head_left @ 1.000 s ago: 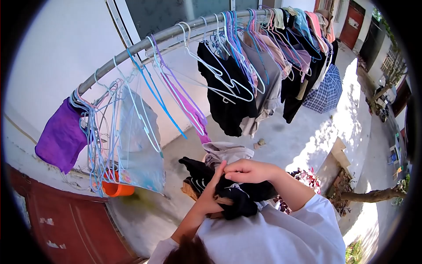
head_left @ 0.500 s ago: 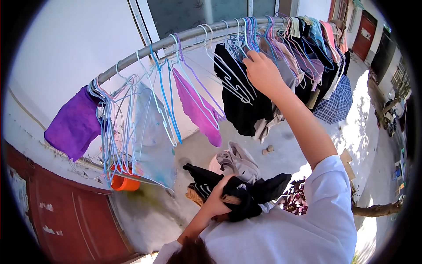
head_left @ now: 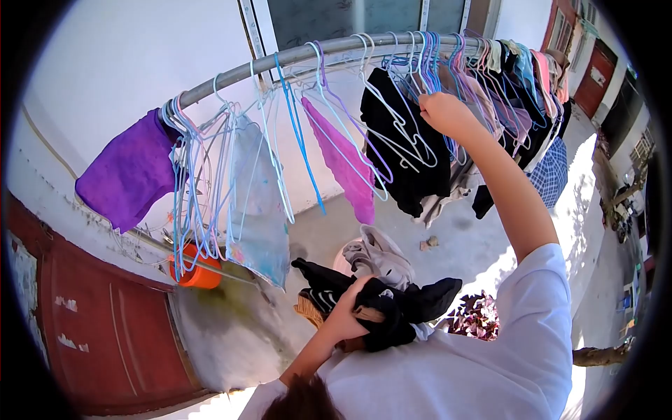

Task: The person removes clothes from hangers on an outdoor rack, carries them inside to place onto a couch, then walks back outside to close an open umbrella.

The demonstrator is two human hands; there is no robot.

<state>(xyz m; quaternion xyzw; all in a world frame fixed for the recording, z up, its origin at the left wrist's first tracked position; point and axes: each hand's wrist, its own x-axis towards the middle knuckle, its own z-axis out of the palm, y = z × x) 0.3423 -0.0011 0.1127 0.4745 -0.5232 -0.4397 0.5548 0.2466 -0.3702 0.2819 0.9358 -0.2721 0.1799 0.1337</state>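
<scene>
A bundle of dark clothes (head_left: 395, 315), mostly black with some grey and tan, is held against my body by my left hand (head_left: 348, 313), whose fingers are closed on it. My right hand (head_left: 450, 114) reaches up to the metal rail (head_left: 336, 45). Its fingers are curled around a clothes hanger (head_left: 422, 70) among several blue and white ones; the fingertips are partly hidden. Just left of that hand hangs a black garment (head_left: 399, 140) with white hangers in front. A pink cloth (head_left: 343, 164) hangs farther left.
A purple cloth (head_left: 129, 171), bunched bare hangers (head_left: 199, 182) and a pale plastic sheet (head_left: 259, 203) hang at left. More clothes (head_left: 518, 105) crowd the rail's right end, beside a checked umbrella (head_left: 549, 171). Below are an orange bucket (head_left: 198, 267) and a purple-leaved plant (head_left: 476, 315).
The view has shifted, so the rail and its hangers sit farther right. My right hand has come slightly lower, its fingers more curled. My left hand keeps holding the clothes.
</scene>
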